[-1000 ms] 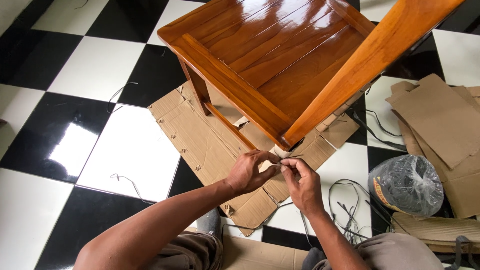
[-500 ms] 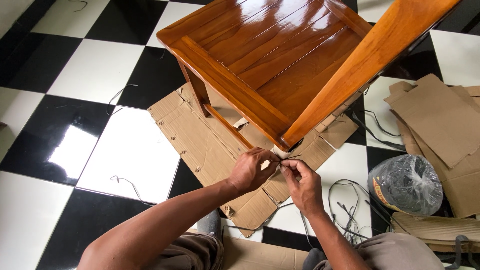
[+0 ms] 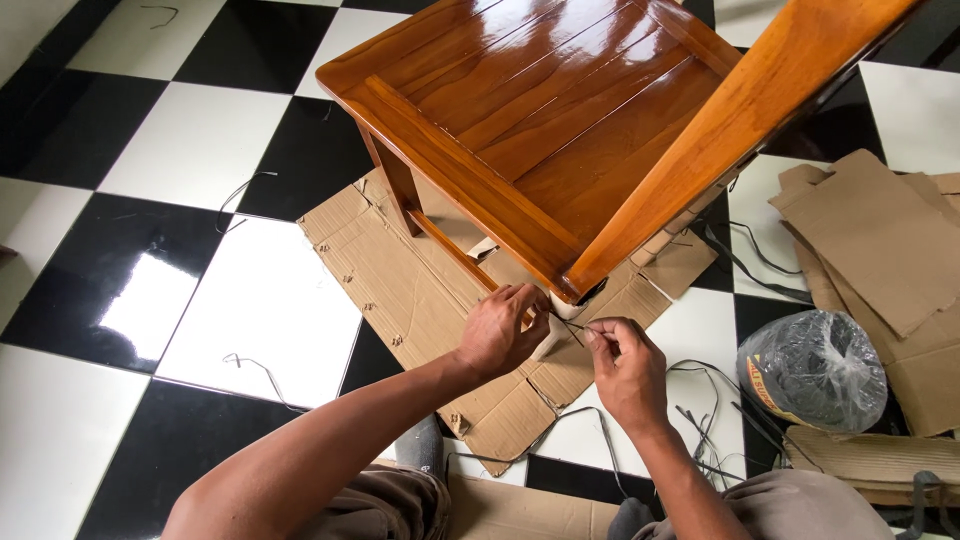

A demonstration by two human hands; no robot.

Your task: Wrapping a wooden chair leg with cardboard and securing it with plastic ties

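Just below the near corner of the wooden chair (image 3: 560, 130), two hands meet over a thin dark strap (image 3: 572, 327) stretched between them. The left hand (image 3: 500, 335) has its fingers curled together against the wrapped bottom of the chair's near leg, seemingly pinching one end of the strap there. The right hand (image 3: 628, 368) has thumb and forefinger clamped on the other end, just beside the left.

The strap looks slick and narrow, so a hard tug could slip it out of the right-hand pinch, or pull the pale padding at the leg askew. If the left hand eases off while the right pulls, any loop round the leg may loosen. The varnished seat edge hangs right above the knuckles, and a sudden release could knock a hand into it or scuff the finish.

By count:
- One flattened cardboard sheet (image 3: 400, 275) lies under the chair, with a pile of more cardboard pieces (image 3: 880, 240) well apart at the right edge, too overlapped to count.
- One roll of strap in clear plastic (image 3: 812, 370) sits beside that pile.
- A tangle of loose strap offcuts (image 3: 700, 420) lies between the right forearm and the roll, too tangled to count.
- Two stray bits (image 3: 250, 362) lie on the black-and-white tiled floor (image 3: 150, 150) to the left.
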